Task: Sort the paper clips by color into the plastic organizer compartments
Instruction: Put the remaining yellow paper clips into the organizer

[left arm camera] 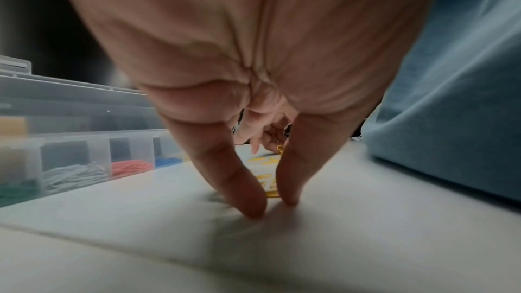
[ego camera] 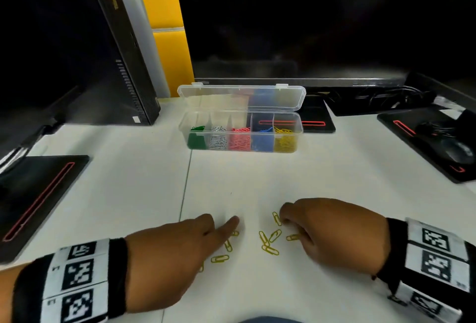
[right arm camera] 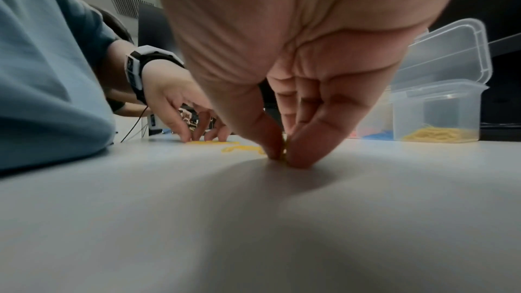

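Several yellow clips (ego camera: pixel 270 243) half-hidden under both hands.

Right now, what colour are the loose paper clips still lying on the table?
Yellow: every loose paper clip on the table is yellow, clearest in the head view.

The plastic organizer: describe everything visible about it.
The plastic organizer is a clear, long rectangular box resting on the white table, beyond both hands and touched by neither. Its hinged lid stands open at the back. Five compartments hold green, silver, red, blue and yellow clips, left to right.
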A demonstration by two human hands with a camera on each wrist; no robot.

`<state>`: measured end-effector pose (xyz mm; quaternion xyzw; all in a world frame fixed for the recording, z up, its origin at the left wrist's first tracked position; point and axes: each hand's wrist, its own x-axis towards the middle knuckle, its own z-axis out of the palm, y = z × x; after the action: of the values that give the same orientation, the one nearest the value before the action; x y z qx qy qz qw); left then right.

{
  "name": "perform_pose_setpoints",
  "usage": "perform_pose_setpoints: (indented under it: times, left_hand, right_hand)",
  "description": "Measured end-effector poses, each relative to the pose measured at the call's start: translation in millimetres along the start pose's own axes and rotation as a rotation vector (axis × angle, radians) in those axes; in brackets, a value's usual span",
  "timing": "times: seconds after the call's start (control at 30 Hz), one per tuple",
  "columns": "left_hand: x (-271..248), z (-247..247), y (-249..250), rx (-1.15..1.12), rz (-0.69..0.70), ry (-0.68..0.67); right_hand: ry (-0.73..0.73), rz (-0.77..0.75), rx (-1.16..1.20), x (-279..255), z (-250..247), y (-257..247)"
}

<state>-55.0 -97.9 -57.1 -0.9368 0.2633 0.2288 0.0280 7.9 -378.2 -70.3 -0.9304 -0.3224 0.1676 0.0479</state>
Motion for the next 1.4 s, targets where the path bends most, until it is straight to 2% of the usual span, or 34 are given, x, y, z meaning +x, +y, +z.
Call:
perform_pose_setpoints:
  times: [0.13, 0.23, 0.37, 0.57, 0.87, 1.03, 1.1, 1.2, 1.27, 1.33, 1.4]
  left_hand:
    - [22, -6, 7, 0.06, 0.079, 0.048]
    - [45, -15, 15, 0.019, 0.129, 0.029]
    - [70, -21, 28, 0.052, 0.115, 0.062]
    - [84, -16, 34, 0.067, 0.139, 0.103]
    - [96, -12, 26, 0.078, 0.302, 0.228]
    - [98, -15, 23, 0.184, 0.241, 0.207]
    - [98, -24, 19, 0.218, 0.188, 0.209]
    - [98, -42, 8, 0.125, 0.128, 0.209]
    - [103, -58, 0, 0.009, 0.116, 0.307]
    - [113, -79, -7, -0.19, 0.069, 0.411]
    - [129, -98, -13, -0.457, 0.008, 0.492]
  right_hand:
    - [-0.039, -0.023, 0.083, 9, -9, -6]
    - [-0.066, -0.056, 0.067, 15, -9, -15]
    - [-0.032, -0.068, 0.039, 19, -3, -18]
    - [-0.014, -0.055, 0.067, 19, -8, -13]
    - [-0.001, -0.093, -0.074, 24, 4, -9]
    - [-0.054, -0.016, 0.083, 33, -24, 6]
    - [0.018, 0.05, 0.168, 41, -45, 17]
    - [0.334, 0.155, 0.243, 66, -80, 41]
    - [0.503, 0.235, 0.269, 89, -97, 59]
    - [0.574, 0.282, 0.257, 110, -104, 72]
    - [0.565, 0.291, 0.242, 123, -103, 80]
